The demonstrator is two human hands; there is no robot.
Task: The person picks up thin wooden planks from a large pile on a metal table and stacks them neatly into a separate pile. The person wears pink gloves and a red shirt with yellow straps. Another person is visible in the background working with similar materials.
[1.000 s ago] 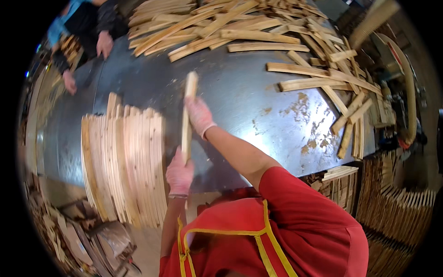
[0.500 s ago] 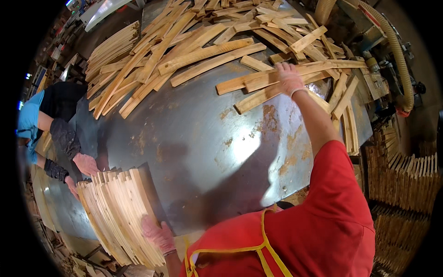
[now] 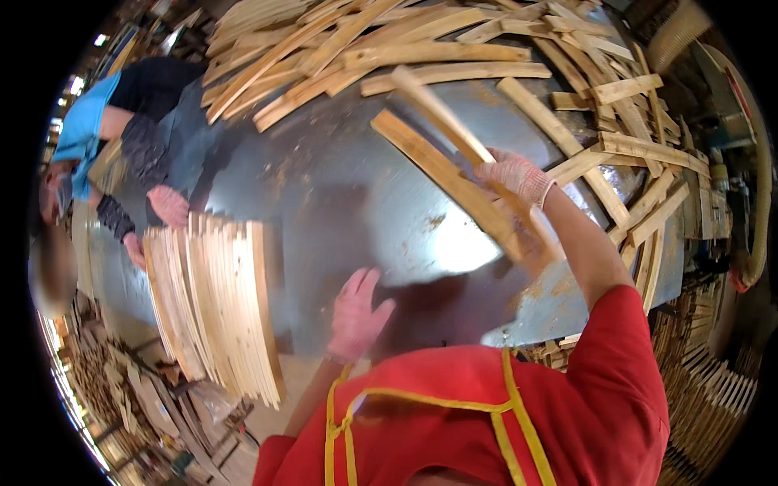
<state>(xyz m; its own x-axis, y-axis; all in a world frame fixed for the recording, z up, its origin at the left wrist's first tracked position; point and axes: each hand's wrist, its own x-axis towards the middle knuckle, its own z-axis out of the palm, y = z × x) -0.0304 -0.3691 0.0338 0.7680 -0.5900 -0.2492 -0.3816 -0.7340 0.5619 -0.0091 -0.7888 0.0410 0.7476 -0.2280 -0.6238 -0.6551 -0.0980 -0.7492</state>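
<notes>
My right hand (image 3: pixel 519 175), in a pale glove, is closed on a wooden slat (image 3: pixel 442 115) that slants over the metal table (image 3: pixel 340 211) and blurs at its near end. Just below it runs a second, broader slat (image 3: pixel 442 180); I cannot tell whether the hand grips that one too. My left hand (image 3: pixel 357 317), gloved as well, hovers above the near table edge with thumb and fingers apart and nothing in it. To its left stands a tight row of curved slats (image 3: pixel 227 300) set on edge.
A loose heap of slats (image 3: pixel 438 55) covers the far side, and more slats (image 3: pixel 648 211) lie crossed at the right. At the left, a co-worker's gloved hands (image 3: pixel 168 206) are at the row's far end. A ribbed hose (image 3: pixel 760 194) hangs at far right.
My right hand has drawn a slat out of the right-hand pile toward me. My left hand has left the row of slats and moved right. The whole view has shifted.
</notes>
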